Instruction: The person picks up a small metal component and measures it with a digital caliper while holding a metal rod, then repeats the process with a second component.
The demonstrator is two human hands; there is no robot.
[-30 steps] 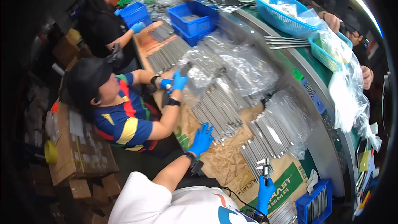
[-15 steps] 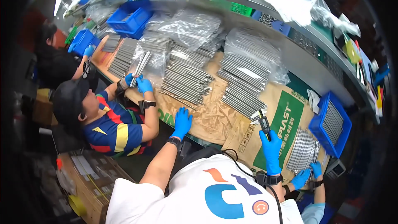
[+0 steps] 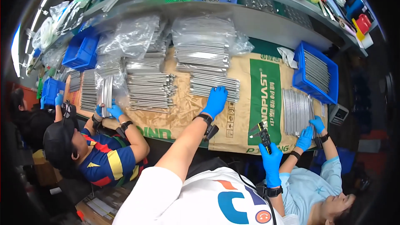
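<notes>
Head view: the left hand, in a blue glove [image 3: 216, 101], rests over the near edge of a stack of slender silver metal rods [image 3: 204, 84] reaching toward its ten o'clock, fingers slightly parted; whether they pinch a rod cannot be told. Toward its four-to-five o'clock, the right hand, likewise blue-gloved [image 3: 271, 162], wraps around a black-and-silver caliper [image 3: 264, 137] tipped toward eleven o'clock.

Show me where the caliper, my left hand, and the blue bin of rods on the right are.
Caliper [image 3: 263, 135]: head view, on its dark body.
Left hand [image 3: 216, 101]: head view, on its gloved back.
Blue bin [image 3: 311, 89]: head view, on its near wall.
</notes>
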